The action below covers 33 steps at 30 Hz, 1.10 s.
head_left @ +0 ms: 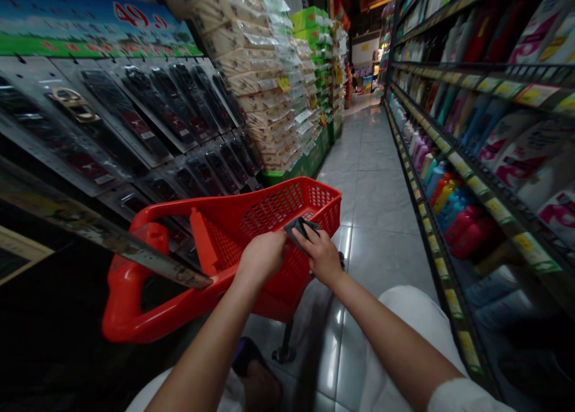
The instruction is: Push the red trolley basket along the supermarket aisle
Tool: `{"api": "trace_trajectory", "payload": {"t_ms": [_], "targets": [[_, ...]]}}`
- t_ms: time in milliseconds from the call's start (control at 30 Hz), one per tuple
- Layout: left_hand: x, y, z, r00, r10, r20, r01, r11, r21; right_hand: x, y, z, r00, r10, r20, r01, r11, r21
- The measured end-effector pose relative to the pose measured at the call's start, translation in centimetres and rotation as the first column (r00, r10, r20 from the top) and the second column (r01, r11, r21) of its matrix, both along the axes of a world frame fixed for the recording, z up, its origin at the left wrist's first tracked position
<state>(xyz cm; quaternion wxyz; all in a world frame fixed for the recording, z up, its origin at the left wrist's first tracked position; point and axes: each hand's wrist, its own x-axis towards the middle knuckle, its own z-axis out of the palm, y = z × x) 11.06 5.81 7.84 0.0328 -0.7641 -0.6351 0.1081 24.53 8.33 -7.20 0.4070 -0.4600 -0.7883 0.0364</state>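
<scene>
A red plastic shopping cart (179, 310) stands in front of me, its perforated basket pointing up the aisle. My right hand (324, 256) holds a dark grey cloth (296, 232) over the near side rim of the basket, with the fingers bent round it. Just to the left, my left hand (264, 255) is closed at the same rim, beside the cloth. What its fingers grip is hidden behind the back of the hand. The part of the basket's inside that shows holds no goods.
Shelves of bottles (498, 208) line the right side. Packaged belts (179, 112) hang at the left beside stacked cartons (265, 88). A worn metal bar (103, 226) crosses the cart's handle. Grey floor tiles (372, 190) run up the aisle.
</scene>
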Motion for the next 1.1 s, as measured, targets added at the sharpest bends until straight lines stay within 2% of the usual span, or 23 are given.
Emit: {"api": "trace_trajectory", "payload": {"t_ms": [67, 133, 233, 300, 400, 600, 933, 1100], "targets": [[-0.1, -0.2, 0.0, 1.000, 0.007, -0.017, -0.007, 1.000, 0.006, 1.1, 1.5, -0.3, 0.995, -0.083, -0.049, 0.081, 0.996, -0.044], [-0.3, -0.4, -0.1, 1.000, 0.013, -0.017, -0.012, 1.000, 0.008, 2.5, 3.5, -1.1, 0.960, -0.219, -0.173, 0.203, 0.973, -0.107], [-0.4, -0.5, -0.1, 1.000, 0.018, -0.007, -0.018, 1.000, 0.009, 4.1, 6.4, -2.9, 0.791, -0.448, -0.418, 0.379, 0.894, -0.240], [-0.4, -0.6, 0.1, 1.000, 0.028, -0.006, -0.028, 1.000, -0.002, 4.5, 7.5, -3.9, 0.726, -0.493, -0.479, 0.393, 0.869, -0.300], [-0.3, -0.6, 0.4, 0.999, 0.048, -0.004, -0.048, 0.998, -0.028, 4.2, 7.9, -4.3, 0.793, -0.442, -0.419, 0.336, 0.892, -0.304], [-0.3, 0.1, 0.5, 0.998, 0.057, 0.004, -0.057, 0.998, -0.039, 3.3, 6.4, -2.7, 0.899, -0.350, -0.264, 0.290, 0.927, -0.239], [0.6, 1.5, 0.7, 0.994, 0.090, 0.068, -0.086, 0.994, -0.062, 0.1, 2.2, -1.8, 0.963, -0.156, -0.220, 0.129, 0.983, -0.129], [0.3, 3.1, 0.6, 0.954, 0.223, 0.201, -0.197, 0.970, -0.142, -1.5, 0.4, -1.6, 0.966, -0.095, -0.239, 0.076, 0.993, -0.088]]}}
